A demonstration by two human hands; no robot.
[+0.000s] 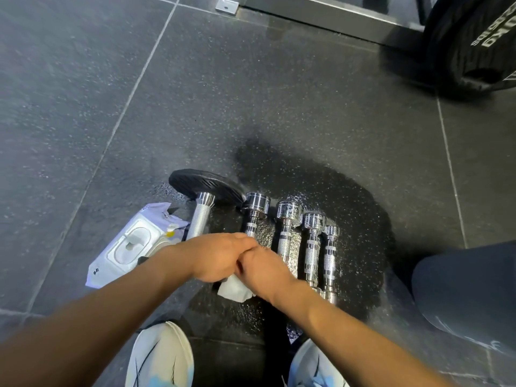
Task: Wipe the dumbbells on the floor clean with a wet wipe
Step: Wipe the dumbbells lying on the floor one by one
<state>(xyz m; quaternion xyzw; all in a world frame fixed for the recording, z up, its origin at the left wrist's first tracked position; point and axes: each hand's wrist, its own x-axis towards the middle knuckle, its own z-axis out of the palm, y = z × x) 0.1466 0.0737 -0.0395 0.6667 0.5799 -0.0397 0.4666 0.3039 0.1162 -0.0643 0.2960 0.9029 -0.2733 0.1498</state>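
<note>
Fingers curled tight on both sides: the left hand [216,256] and right hand [264,270] are pressed together, knuckles touching, bunched round a white wet wipe [234,289] whose crumpled tail hangs out below them. What lies beneath the hands is hidden. Just beyond, four chrome dumbbells [290,233] lie side by side on the speckled rubber floor [251,93], shrinking in size toward the right, and left of them a bigger black-plated dumbbell [205,191] with a knurled handle. Further left, touching nothing but floor, the wipes pack [131,247], flip lid closed, print too small to read. White shoes [160,356] at the bottom edge. Far top right, a black bag [472,40] with upside-down white lettering, partly cut off and unreadable.
</note>
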